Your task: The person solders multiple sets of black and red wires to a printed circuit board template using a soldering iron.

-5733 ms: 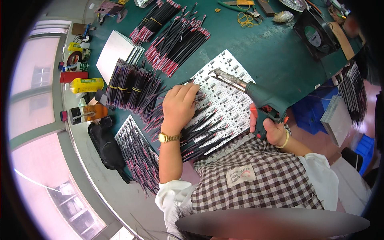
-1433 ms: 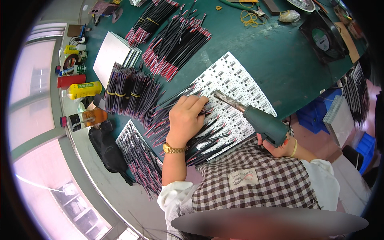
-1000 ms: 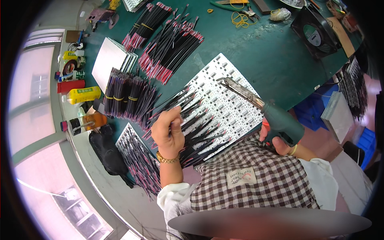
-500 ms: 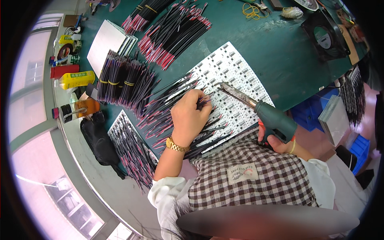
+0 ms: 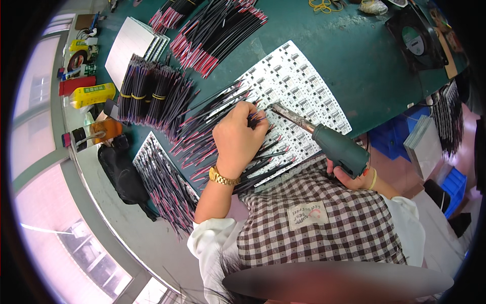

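My left hand (image 5: 237,136) is closed in a pinch on the thin dark wires (image 5: 258,117), just over the white circuit board panel (image 5: 304,83). Its fingertips partly hide the wire ends. Wrapped round the dark green handle of a soldering gun (image 5: 340,148) is my right hand (image 5: 350,178). The gun's metal barrel points up and left, its tip close to my left fingertips. Many black wires with red ends (image 5: 202,139) fan out leftward from the panel's left part; rows of small dark components show on the rest.
Banded wire bundles (image 5: 144,93) and a larger wire pile (image 5: 217,38) lie beyond my left hand. A stack of white panels (image 5: 129,45) is at far left, a wired panel (image 5: 164,185) nearer. A black fan (image 5: 415,40) stands far right; blue bins (image 5: 450,190) sit below the table edge.
The whole view has shifted slightly, with the table appearing higher. The soldering gun has come a little closer to my left fingertips. Both hands keep their holds.
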`<state>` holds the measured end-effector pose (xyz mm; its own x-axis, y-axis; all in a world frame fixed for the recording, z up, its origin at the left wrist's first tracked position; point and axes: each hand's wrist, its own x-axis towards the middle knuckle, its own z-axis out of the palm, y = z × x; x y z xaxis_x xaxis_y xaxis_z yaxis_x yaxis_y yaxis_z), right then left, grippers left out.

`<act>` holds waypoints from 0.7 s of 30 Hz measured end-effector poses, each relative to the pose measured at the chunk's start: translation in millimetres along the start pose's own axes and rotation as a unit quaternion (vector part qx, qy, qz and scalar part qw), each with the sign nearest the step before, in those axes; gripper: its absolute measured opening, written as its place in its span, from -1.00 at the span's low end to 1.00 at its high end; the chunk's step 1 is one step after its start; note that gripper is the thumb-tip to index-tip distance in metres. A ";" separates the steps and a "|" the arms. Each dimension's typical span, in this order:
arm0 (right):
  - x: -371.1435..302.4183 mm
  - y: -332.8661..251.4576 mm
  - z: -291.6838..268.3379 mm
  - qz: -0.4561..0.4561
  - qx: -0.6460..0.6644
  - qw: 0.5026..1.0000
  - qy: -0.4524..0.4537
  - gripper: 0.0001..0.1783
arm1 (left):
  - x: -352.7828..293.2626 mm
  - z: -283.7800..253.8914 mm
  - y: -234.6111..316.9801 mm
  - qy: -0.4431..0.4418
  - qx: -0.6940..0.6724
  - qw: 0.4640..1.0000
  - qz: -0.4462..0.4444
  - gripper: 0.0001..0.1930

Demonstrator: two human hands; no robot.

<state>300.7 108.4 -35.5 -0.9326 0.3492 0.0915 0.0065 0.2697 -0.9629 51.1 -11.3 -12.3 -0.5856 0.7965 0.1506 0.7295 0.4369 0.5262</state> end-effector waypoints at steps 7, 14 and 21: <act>-4.3 -5.2 3.4 0.096 0.075 0.993 -0.009 -0.85 | 0.7 0.1 0.2 -0.010 0.011 1.000 -0.005 -0.79; -19.9 11.9 -3.6 0.029 0.119 0.992 -0.036 -0.48 | 1.0 -0.6 0.1 -0.015 0.008 1.000 -0.006 -0.79; -26.5 9.1 2.3 0.107 0.198 0.973 -0.043 -0.33 | 3.3 -4.5 2.0 -0.037 -0.036 0.998 -0.047 -0.87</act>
<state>324.6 99.6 -47.3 -0.9524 0.2774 -0.1262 0.0794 -0.1740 -0.9815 49.0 -9.7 -6.9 -0.6203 0.7834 0.0372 0.6444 0.4821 0.5936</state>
